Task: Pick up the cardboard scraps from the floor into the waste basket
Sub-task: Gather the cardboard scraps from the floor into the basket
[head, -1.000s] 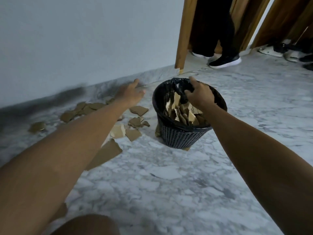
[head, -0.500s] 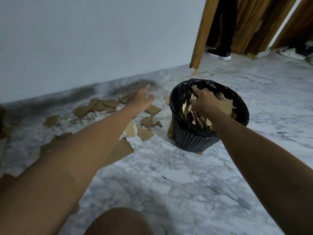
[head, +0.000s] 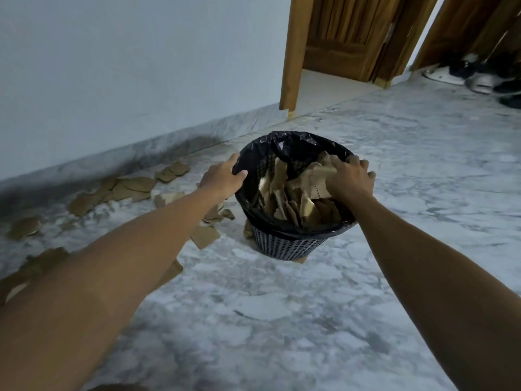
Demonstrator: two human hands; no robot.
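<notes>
**Both hands at the basket, scraps inside and out**

No brand, label or writing can be read anywhere in view.

The left hand (head: 222, 176) grips the near-left rim of the basket (head: 284, 244), thumb hooked over the edge of the black liner (head: 284, 145) and fingers down the outside. The right hand (head: 349, 179) lies knuckles-up on the heap of scraps (head: 293, 198) at the right side of the basket, fingers curled over a pale torn piece (head: 313, 179); whether it pinches that piece or only presses it down cannot be told, since the fingertips are hidden.

The basket is a dark mesh one, standing upright on the marble floor (head: 282, 320), and it is filled close to the rim with brown and pale cardboard standing on edge. A small bit pokes out from under its base.

More floor scraps (head: 135, 187) lie scattered to the left, along the foot of the wall (head: 127, 66) and beneath the left forearm, one square piece (head: 205, 236) just beside the basket. A wooden door frame (head: 291, 52) and shoes (head: 479, 77) stand beyond.
</notes>
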